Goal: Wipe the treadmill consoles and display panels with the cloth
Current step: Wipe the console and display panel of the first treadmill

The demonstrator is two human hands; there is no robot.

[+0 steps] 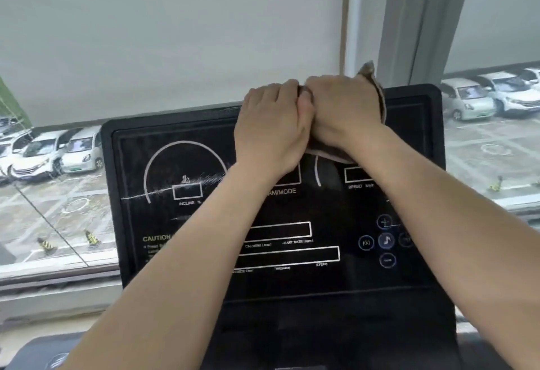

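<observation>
Both hands are up at the top middle of the frame, pressed side by side on the upper edge of the treadmill's display panel (274, 223). The left hand (271, 127) is curled into a loose fist with its knuckles over the rim, and the right hand (344, 109) is clenched right against it. The cloth (377, 89), a brownish rag, is bunched between and under them: one corner sticks up past the right wrist at the top, and a fold hangs out below the right palm onto the dark glass. Both hands seem to be gripping it, though the left hand's share is mostly hidden.

The panel is black and glossy, with white dials and boxes printed on it. A pale streak (175, 187) runs across the left dial near the middle left of the frame, so that part looks unwiped. Round buttons (386, 240) sit at the lower right of the panel, under the right forearm.

From where I stand, the risk is the bunched rag. Wadded up like that, it touches little glass and could smear the streak instead of lifting it. A forearm dragging low could press those buttons. Leaning hard on the top edge might also rock the whole console
</observation>
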